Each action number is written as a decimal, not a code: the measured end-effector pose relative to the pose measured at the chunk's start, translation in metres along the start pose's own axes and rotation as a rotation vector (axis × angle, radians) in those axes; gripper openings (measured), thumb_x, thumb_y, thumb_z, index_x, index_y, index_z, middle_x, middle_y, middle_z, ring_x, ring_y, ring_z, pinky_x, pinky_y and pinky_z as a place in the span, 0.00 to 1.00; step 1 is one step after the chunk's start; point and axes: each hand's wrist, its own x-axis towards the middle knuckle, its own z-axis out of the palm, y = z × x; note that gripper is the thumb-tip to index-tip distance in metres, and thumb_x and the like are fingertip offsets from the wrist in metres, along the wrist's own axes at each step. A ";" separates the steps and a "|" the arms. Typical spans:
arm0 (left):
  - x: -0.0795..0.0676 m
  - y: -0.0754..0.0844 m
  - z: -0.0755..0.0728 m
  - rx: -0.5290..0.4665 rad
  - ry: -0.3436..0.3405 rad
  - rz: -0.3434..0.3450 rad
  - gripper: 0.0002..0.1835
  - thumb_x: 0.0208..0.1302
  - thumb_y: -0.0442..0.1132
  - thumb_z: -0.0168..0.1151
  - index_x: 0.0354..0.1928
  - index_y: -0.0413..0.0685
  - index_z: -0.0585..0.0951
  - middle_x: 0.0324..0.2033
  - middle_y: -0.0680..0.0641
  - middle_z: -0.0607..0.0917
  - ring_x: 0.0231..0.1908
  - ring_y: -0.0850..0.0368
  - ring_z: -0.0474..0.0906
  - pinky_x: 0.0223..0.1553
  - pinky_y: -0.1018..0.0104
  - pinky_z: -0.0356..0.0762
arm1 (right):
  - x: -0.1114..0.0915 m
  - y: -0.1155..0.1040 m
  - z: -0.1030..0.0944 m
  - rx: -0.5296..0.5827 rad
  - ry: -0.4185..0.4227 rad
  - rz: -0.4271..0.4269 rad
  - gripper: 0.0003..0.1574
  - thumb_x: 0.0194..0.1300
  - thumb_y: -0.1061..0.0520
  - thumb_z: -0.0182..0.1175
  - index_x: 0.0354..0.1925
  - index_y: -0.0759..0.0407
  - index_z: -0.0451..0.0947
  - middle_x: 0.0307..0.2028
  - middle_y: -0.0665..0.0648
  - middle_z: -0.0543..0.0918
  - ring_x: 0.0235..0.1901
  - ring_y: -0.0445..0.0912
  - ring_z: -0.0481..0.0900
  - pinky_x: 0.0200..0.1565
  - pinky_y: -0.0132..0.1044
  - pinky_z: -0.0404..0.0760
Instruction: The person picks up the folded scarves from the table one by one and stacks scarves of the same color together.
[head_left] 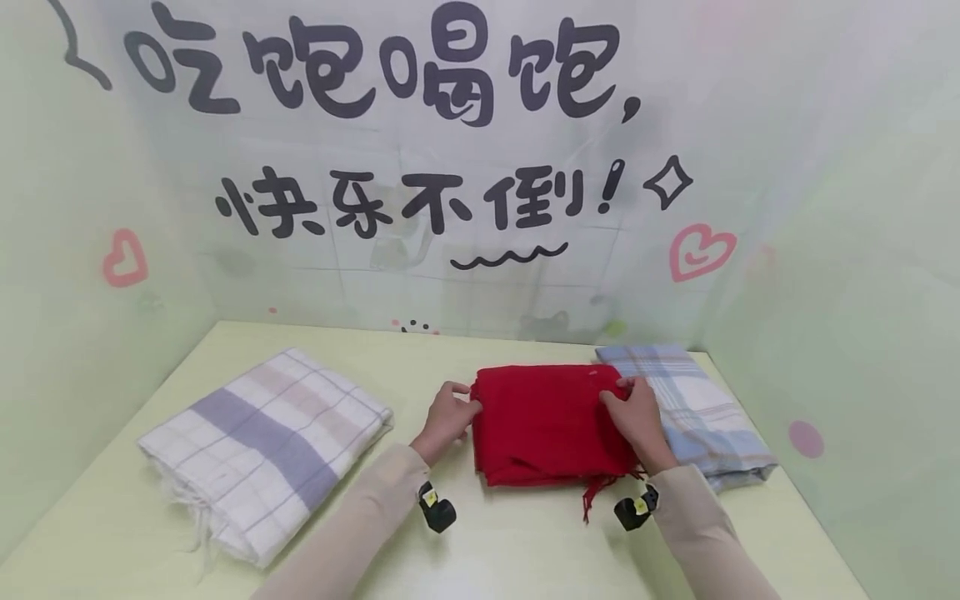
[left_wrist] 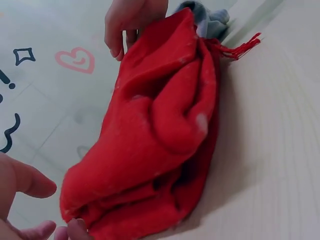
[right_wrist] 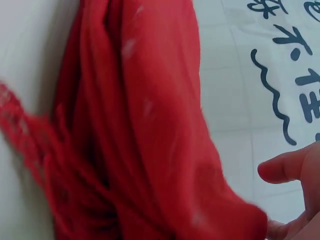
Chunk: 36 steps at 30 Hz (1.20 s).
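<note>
A folded red scarf [head_left: 551, 425] with a tasselled fringe lies between the two hands. At its left edge is my left hand [head_left: 448, 417]; in the left wrist view its fingertips [left_wrist: 77, 228] touch the cloth's corner while the thumb stands apart. My right hand [head_left: 636, 417] is at the scarf's right side. The right wrist view shows that thumb [right_wrist: 282, 167] off the cloth, with the other fingers partly hidden behind a raised red corner. Loose folds and layers show along the scarf's near side.
On the left of the pale table [head_left: 510, 550] lies a folded white cloth with purple-grey checks [head_left: 270, 450]. A folded blue-and-white plaid cloth [head_left: 697, 408] lies at the right, partly behind the scarf and right hand. A printed white wall sheet [head_left: 360, 292] rises behind.
</note>
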 end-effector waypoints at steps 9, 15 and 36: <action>0.002 0.002 -0.025 -0.010 0.006 -0.007 0.24 0.58 0.36 0.54 0.56 0.36 0.68 0.31 0.44 0.78 0.28 0.57 0.72 0.22 0.70 0.71 | -0.003 -0.018 0.012 -0.030 0.126 -0.127 0.19 0.60 0.58 0.53 0.47 0.69 0.70 0.50 0.71 0.68 0.50 0.63 0.68 0.52 0.55 0.68; 0.003 0.003 -0.041 0.028 0.013 -0.005 0.24 0.57 0.35 0.53 0.56 0.36 0.68 0.31 0.46 0.77 0.27 0.59 0.70 0.22 0.71 0.71 | -0.011 -0.036 0.029 0.019 0.078 -0.194 0.15 0.60 0.60 0.55 0.44 0.68 0.72 0.46 0.68 0.72 0.44 0.58 0.70 0.45 0.46 0.71; 0.011 -0.003 -0.125 0.275 -0.030 0.015 0.24 0.63 0.38 0.49 0.59 0.32 0.67 0.46 0.34 0.77 0.38 0.50 0.75 0.29 0.68 0.75 | -0.053 -0.074 0.103 0.472 -0.404 0.103 0.26 0.62 0.57 0.61 0.54 0.66 0.66 0.51 0.65 0.74 0.45 0.52 0.80 0.46 0.41 0.82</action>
